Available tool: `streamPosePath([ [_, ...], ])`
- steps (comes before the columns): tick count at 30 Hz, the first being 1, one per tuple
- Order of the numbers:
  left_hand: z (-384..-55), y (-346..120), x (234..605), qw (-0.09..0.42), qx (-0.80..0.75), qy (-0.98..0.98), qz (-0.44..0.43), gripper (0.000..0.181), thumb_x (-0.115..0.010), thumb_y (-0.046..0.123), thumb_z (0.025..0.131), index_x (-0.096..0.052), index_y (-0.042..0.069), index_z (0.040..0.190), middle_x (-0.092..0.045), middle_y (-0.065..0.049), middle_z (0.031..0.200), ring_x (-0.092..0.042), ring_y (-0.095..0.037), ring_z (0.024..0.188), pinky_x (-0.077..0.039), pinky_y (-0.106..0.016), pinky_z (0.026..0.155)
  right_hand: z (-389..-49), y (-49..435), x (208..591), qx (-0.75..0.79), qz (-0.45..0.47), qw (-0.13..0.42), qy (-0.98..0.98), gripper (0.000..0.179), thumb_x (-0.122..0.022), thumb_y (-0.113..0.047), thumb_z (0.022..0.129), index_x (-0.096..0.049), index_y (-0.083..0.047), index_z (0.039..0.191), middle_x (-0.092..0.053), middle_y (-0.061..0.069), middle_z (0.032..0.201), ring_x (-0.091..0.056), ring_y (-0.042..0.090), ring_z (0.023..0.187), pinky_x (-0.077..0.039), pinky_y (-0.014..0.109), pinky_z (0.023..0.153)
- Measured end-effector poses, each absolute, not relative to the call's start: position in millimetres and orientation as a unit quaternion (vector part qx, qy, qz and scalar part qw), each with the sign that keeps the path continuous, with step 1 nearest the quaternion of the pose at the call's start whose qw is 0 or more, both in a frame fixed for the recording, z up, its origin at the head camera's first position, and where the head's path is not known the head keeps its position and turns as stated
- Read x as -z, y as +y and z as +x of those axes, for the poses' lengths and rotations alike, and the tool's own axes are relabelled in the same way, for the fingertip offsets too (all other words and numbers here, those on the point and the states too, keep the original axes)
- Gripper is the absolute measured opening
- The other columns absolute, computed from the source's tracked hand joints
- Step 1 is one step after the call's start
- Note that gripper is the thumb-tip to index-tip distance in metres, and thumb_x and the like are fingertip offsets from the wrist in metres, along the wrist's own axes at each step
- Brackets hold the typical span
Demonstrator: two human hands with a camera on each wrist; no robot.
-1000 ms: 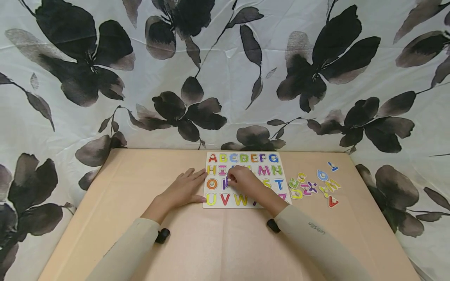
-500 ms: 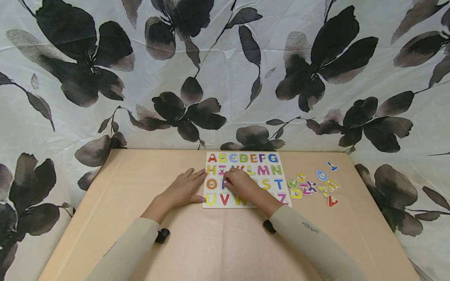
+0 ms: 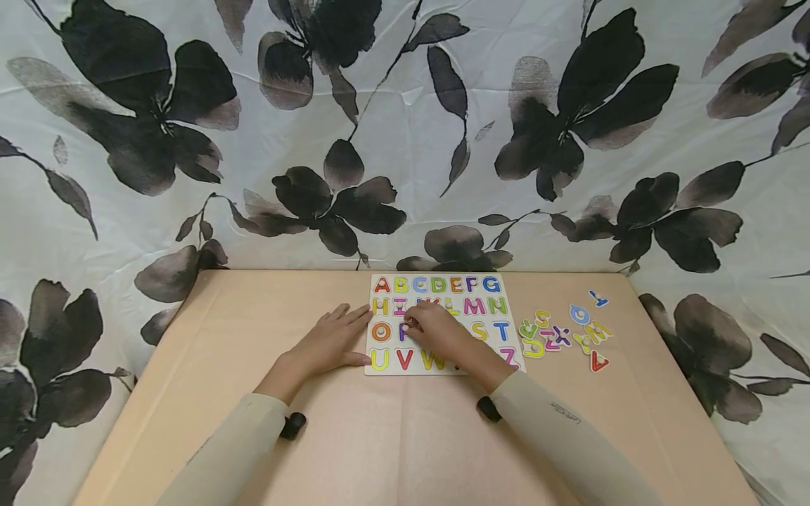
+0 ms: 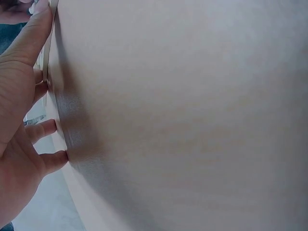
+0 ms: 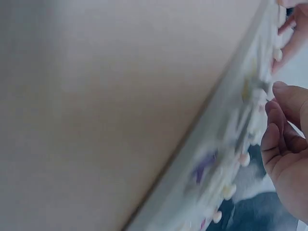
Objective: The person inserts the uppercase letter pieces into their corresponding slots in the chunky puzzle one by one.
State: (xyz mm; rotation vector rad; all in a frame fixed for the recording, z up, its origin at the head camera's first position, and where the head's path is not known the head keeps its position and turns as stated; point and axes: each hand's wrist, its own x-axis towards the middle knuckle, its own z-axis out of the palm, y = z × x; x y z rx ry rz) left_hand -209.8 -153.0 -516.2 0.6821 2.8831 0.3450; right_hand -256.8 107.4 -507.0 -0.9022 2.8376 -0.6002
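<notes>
A white alphabet puzzle board [image 3: 392, 344] with colourful letters lies flat at the table's far edge. My left hand [image 3: 335, 339] rests against its left side, fingers straight and thumb near the U [image 3: 380, 359]. In the left wrist view, the fingertips [image 4: 61, 156] touch down along the board's edge. Over the middle-left of the board, my right hand [image 3: 439, 330] has thumb and forefinger together at the purple letter P piece [image 3: 402, 332], pinching it. Curled fingers [image 5: 270, 139] show in the right wrist view; the knob between them is hidden. This hand covers several letters.
To the board's right lie several loose letter pieces, among them a blue O-like piece [image 3: 579, 315], a purple X [image 3: 560, 336] and a red V-shaped piece [image 3: 598, 362]. Behind the tan table [image 3: 405, 436] hangs a floral cloth [image 3: 405, 140].
My right hand has shifted slightly left with the P piece, which now sits lined up in its place on the board. The left hand stays where it was.
</notes>
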Motion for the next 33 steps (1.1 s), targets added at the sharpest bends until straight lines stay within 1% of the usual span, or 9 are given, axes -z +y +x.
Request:
streamPosePath([
  [3, -209.5, -152.8, 516.2, 0.081, -0.116, 0.964, 0.227, 0.098, -0.072, 0.064, 0.088, -0.035, 0.011, 0.162, -0.032, -0.007, 0.169, -0.029, -0.047, 0.153, -0.031, -0.068, 0.119, -258.2, 122.1, 500.0, 0.224, -0.281, 0.051, 0.932, 0.023, -0.07, -0.019, 0.099, -0.073, -0.01, 0.12, -0.063, -0.002, 0.095, -0.055, 0.013, 0.086, -0.05, 0.028, 0.077],
  [6, -209.3, -152.8, 516.1, 0.082, -0.116, 0.964, 0.225, 0.098, -0.072, 0.064, 0.087, -0.035, 0.011, 0.162, -0.032, -0.007, 0.169, -0.028, -0.047, 0.153, -0.03, -0.068, 0.119, -262.3, 140.6, 494.0, 0.239, -0.271, 0.046, 0.931, 0.025, -0.069, -0.018, 0.1, -0.073, -0.012, 0.124, -0.066, -0.002, 0.1, -0.057, 0.014, 0.09, -0.053, 0.03, 0.082],
  [9, -209.0, -153.3, 516.4, 0.08, -0.116, 0.964, 0.226, 0.098, -0.072, 0.063, 0.087, -0.035, 0.011, 0.162, -0.033, -0.008, 0.169, -0.029, -0.047, 0.153, -0.031, -0.069, 0.118, -267.2, 161.5, 490.1, 0.254, -0.27, 0.035, 0.928, 0.025, -0.069, -0.015, 0.099, -0.073, -0.012, 0.124, -0.067, 0.0, 0.105, -0.059, 0.015, 0.093, -0.055, 0.033, 0.086],
  [15, -209.4, -153.2, 516.9, 0.081, -0.12, 0.964, 0.225, 0.099, -0.073, 0.063, 0.087, -0.034, 0.011, 0.162, -0.031, -0.006, 0.17, -0.028, -0.046, 0.153, -0.03, -0.068, 0.119, -275.0, 206.9, 483.2, 0.26, -0.257, 0.005, 0.931, 0.024, -0.07, -0.01, 0.097, -0.073, -0.009, 0.121, -0.068, 0.006, 0.112, -0.063, 0.02, 0.096, -0.058, 0.038, 0.086],
  [19, -209.9, -151.8, 516.7, 0.082, -0.121, 0.963, 0.226, 0.099, -0.072, 0.064, 0.087, -0.034, 0.012, 0.162, -0.031, -0.006, 0.17, -0.027, -0.046, 0.154, -0.029, -0.068, 0.12, -277.1, 242.0, 481.4, 0.264, -0.221, 0.001, 0.939, 0.026, -0.071, -0.008, 0.097, -0.072, -0.008, 0.123, -0.067, 0.008, 0.118, -0.066, 0.025, 0.103, -0.06, 0.044, 0.088],
  [24, -210.1, -150.7, 517.8, 0.086, -0.12, 0.964, 0.222, 0.099, -0.072, 0.065, 0.087, -0.034, 0.013, 0.163, -0.03, -0.005, 0.17, -0.026, -0.047, 0.154, -0.029, -0.068, 0.12, -277.4, 287.0, 480.0, 0.27, -0.17, 0.0, 0.948, 0.028, -0.067, -0.007, 0.099, -0.069, -0.006, 0.128, -0.064, 0.013, 0.127, -0.063, 0.033, 0.113, -0.057, 0.052, 0.094],
  [28, -210.1, -150.8, 519.0, 0.09, -0.124, 0.963, 0.22, 0.099, -0.071, 0.064, 0.088, -0.033, 0.013, 0.163, -0.029, -0.005, 0.171, -0.025, -0.047, 0.155, -0.028, -0.068, 0.12, -278.1, 320.8, 479.7, 0.26, -0.145, -0.001, 0.955, 0.029, -0.065, -0.008, 0.1, -0.067, -0.004, 0.129, -0.061, 0.02, 0.132, -0.06, 0.04, 0.117, -0.054, 0.059, 0.098],
  [33, -210.6, -151.8, 518.6, 0.084, -0.12, 0.964, 0.222, 0.098, -0.071, 0.064, 0.088, -0.034, 0.013, 0.163, -0.03, -0.005, 0.17, -0.027, -0.046, 0.154, -0.029, -0.068, 0.12, -279.8, 358.9, 484.2, 0.263, -0.11, -0.001, 0.959, 0.03, -0.061, -0.009, 0.103, -0.064, -0.003, 0.133, -0.057, 0.024, 0.138, -0.055, 0.045, 0.121, -0.048, 0.065, 0.101],
])
